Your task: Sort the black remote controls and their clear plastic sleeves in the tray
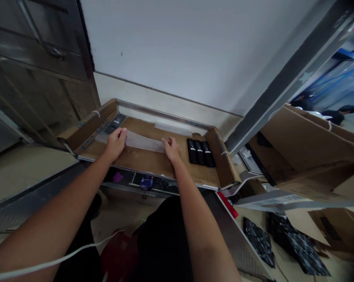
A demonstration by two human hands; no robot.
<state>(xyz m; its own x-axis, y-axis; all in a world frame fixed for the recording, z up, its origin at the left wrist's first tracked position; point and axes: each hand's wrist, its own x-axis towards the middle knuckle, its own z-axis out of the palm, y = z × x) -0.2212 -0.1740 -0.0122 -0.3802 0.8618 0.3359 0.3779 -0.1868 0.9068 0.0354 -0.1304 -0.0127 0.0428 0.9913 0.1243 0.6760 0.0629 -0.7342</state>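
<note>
A long translucent plastic sleeve (143,141) lies across a cardboard-lined tray (141,162). My left hand (116,141) rests on the sleeve's left end, fingers curled over it. At the sleeve's right end, my right hand (171,149) presses down with fingers bent. Three black remote-like devices (200,152) lie side by side just right of my right hand. A grey flat part (113,124) sits at the tray's back left, beyond my left hand.
Cardboard flaps (225,158) wall both tray ends. A white wall rises behind it and a metal cabinet (38,58) stands at left. Larger cardboard boxes (309,149) and black patterned panels (294,239) lie at right. A white cable (56,260) crosses my left forearm.
</note>
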